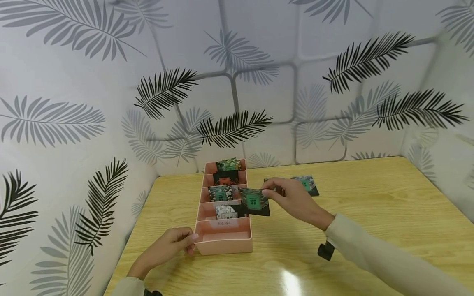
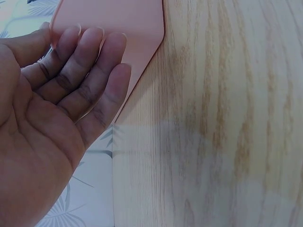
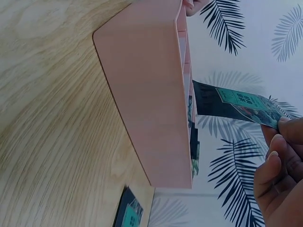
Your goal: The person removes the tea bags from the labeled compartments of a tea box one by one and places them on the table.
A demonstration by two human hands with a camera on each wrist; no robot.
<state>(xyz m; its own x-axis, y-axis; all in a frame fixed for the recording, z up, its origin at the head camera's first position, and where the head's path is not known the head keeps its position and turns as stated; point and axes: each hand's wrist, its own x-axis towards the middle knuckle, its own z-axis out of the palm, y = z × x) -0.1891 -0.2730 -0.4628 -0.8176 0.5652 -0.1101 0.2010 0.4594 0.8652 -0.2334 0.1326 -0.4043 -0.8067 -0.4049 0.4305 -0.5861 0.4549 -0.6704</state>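
A pink divided box (image 1: 224, 247) stands on the table, its compartments in a row running away from me. At its front left corner my left hand (image 1: 171, 246) holds the rim, thumb on the edge and fingers against the outer wall (image 2: 142, 28). My right hand (image 1: 298, 201) pinches a dark tea sachet (image 1: 255, 202) with a green label by its upper edge. That sachet (image 3: 236, 101) hangs over the box's right side; its lower end lies partly behind the wall in the right wrist view. Several sachets (image 1: 221, 193) stand in the rear compartments; the front one holds none.
More flat sachets (image 1: 306, 185) lie on the wooden table (image 1: 370, 205) right of the box, partly hidden by the right hand. One sachet (image 3: 129, 213) shows low in the right wrist view. Behind the table rises a leaf-patterned covering (image 1: 259, 94).
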